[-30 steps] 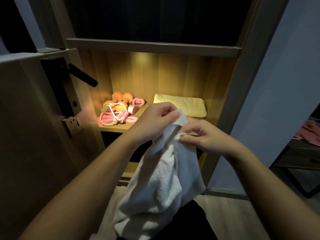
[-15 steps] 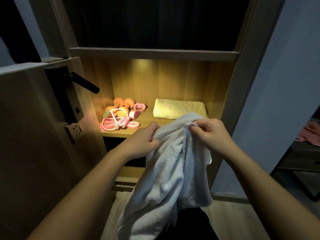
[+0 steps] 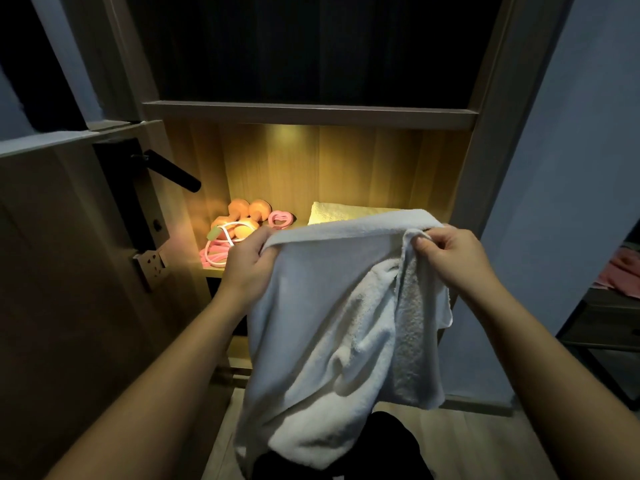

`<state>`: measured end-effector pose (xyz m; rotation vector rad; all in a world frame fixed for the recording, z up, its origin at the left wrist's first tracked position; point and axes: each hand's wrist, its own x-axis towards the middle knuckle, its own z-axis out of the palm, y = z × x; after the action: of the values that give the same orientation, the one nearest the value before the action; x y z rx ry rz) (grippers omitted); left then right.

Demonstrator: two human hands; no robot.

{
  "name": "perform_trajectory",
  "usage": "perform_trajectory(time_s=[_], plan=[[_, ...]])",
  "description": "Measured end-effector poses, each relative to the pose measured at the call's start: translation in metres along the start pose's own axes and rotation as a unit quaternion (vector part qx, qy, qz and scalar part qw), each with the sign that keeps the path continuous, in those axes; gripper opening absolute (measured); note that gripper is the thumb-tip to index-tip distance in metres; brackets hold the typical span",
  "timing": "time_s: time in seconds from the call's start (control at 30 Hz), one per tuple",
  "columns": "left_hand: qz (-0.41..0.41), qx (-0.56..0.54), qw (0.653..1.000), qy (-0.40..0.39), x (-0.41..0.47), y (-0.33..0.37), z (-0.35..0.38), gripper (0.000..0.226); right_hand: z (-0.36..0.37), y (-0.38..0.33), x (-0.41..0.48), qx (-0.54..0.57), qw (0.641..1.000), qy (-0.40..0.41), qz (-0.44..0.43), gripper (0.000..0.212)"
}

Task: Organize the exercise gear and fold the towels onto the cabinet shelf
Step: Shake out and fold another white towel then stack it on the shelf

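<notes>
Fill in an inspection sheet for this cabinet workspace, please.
Surface: lit wooden cabinet shelf, partly hidden by the held towel.
Job's things: white terry towel hangs unfolded from both hands; folded yellow towel lies on the shelf's right; orange dumbbells, pink heart-shaped ring and pink-and-white skipping rope sit at its left.
Clutter: nothing seen.
Grippers: left hand grips the white towel's top edge; right hand pinches its other end.
Cables: nothing seen.
Surroundings: wooden door with black lever handle at left; pink cloth on dark stand far right.
</notes>
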<state>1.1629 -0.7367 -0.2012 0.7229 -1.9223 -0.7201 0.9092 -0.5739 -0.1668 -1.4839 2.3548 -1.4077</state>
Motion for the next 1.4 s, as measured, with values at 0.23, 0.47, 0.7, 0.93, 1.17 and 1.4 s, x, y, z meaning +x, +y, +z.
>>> perform_trajectory(time_s=[0.23,0.47,0.7,0.93,1.17,1.4], plan=[[0.069,0.085,0.991,-0.081,0.023,0.075,0.006,0.029,0.010,-0.042,-0.027,0.026,0.975,-0.153,-0.157,0.017],[0.075,0.144,0.977,-0.137,0.029,0.091,0.013,0.040,0.027,-0.070,-0.032,0.125,0.976,-0.080,-0.160,0.018],[-0.027,0.183,0.969,-0.165,0.014,0.028,-0.003,0.046,0.020,-0.042,-0.015,0.045,0.993,0.043,-0.103,0.023],[-0.039,0.160,0.972,-0.170,-0.002,-0.016,-0.031,0.038,0.007,-0.009,-0.003,0.002,0.990,0.129,-0.049,0.020],[0.015,0.044,0.986,-0.162,0.015,0.034,-0.020,0.042,0.011,-0.042,-0.019,0.030,0.981,-0.057,-0.180,0.024],[0.117,0.091,0.961,-0.232,0.026,0.087,-0.001,0.026,0.032,-0.065,-0.033,0.087,0.958,-0.172,-0.210,0.018]])
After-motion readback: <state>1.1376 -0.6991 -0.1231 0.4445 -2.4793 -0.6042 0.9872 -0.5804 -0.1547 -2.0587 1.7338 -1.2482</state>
